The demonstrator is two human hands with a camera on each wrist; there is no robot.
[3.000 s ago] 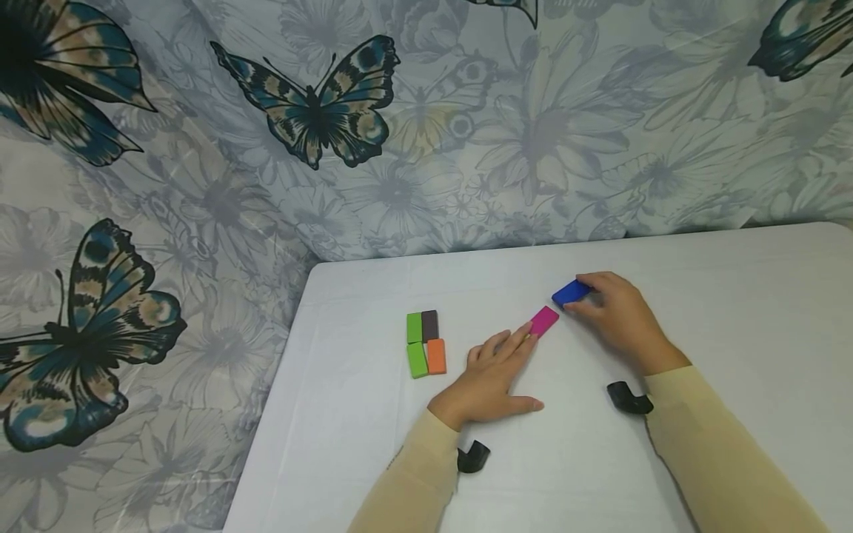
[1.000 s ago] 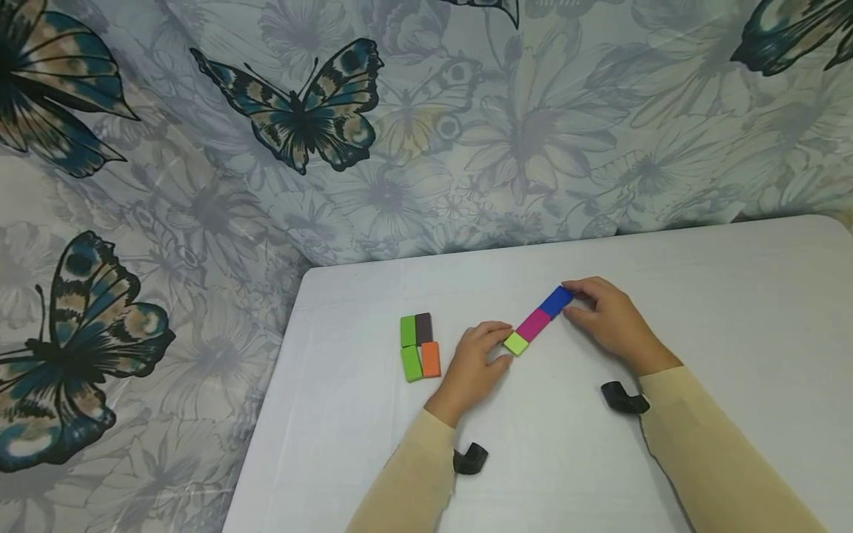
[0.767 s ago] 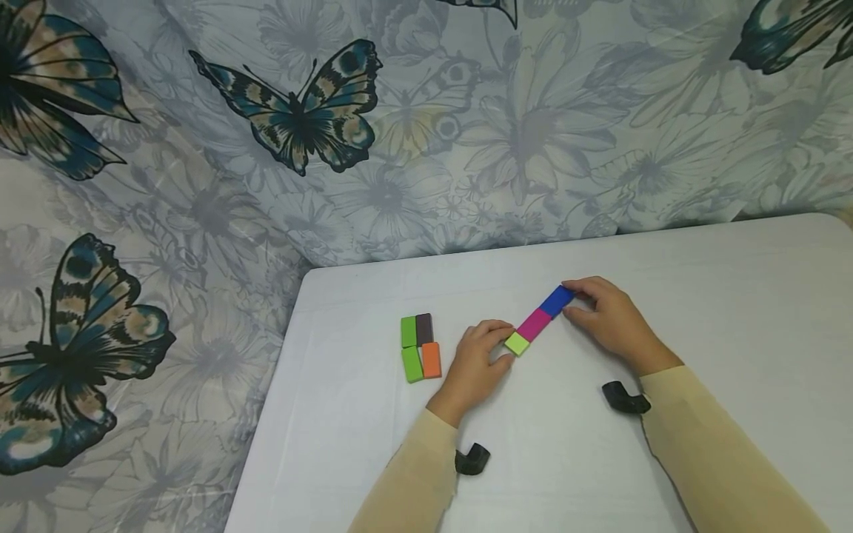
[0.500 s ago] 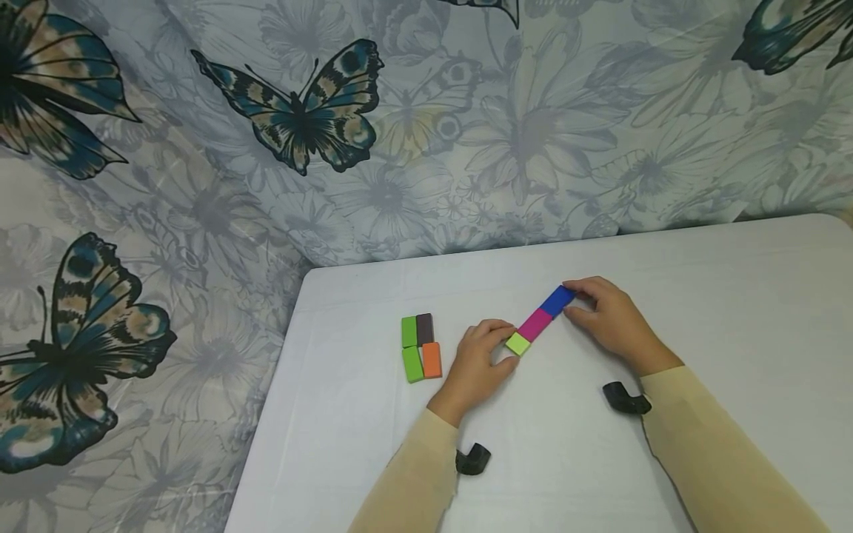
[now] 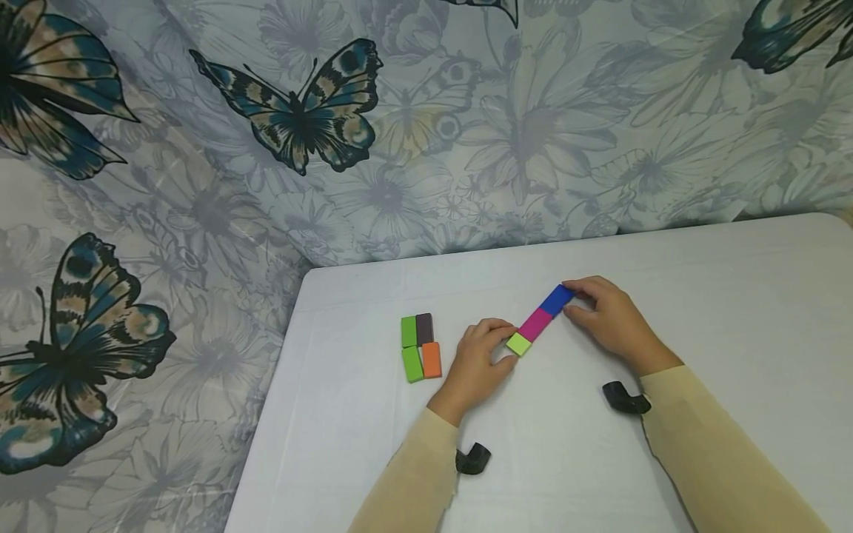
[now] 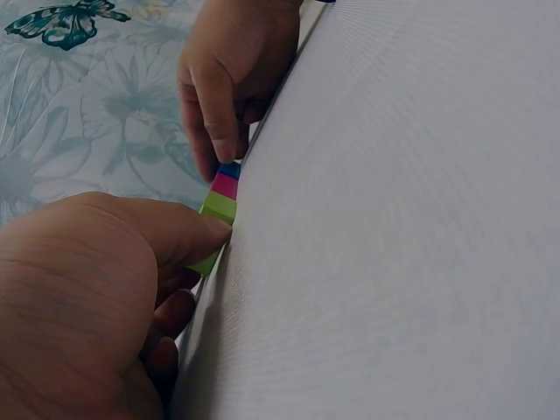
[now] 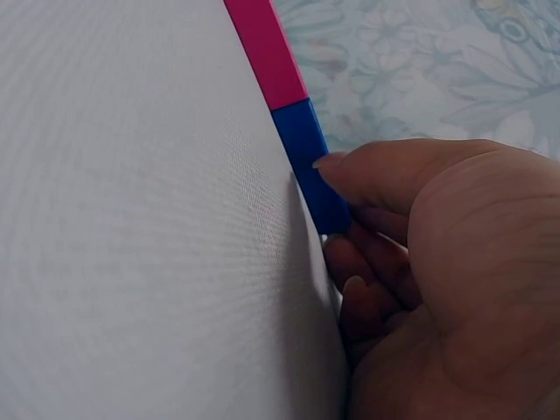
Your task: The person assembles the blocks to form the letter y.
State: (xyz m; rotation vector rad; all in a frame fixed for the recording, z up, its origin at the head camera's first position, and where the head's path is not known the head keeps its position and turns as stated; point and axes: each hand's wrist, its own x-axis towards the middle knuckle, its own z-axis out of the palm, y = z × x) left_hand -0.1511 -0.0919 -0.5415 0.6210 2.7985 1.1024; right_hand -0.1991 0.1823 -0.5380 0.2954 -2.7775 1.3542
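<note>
Three blocks form a straight diagonal row on the white table: a lime green block [image 5: 519, 344], a magenta block [image 5: 535, 324] in the middle and a blue block [image 5: 557, 300] at the far end. Their ends touch. My left hand [image 5: 474, 364] pinches the lime block between thumb and fingers; in the left wrist view the thumb lies on the lime block's [image 6: 219, 207] side. At the other end, my right hand [image 5: 613, 322] grips the blue block, and the right wrist view has the thumb against the blue block's [image 7: 306, 153] side.
Left of my left hand lies a cluster of several blocks: two green blocks [image 5: 409, 332], a dark brown block [image 5: 424, 329] and an orange block [image 5: 432, 360]. Behind the white table [image 5: 560, 459] hangs a butterfly-patterned cloth [image 5: 546, 126].
Since three seconds ago, the blue block has come against the magenta one. My left hand drew back from the magenta block and took hold of the lime one. Over the last second, almost nothing moves.
</note>
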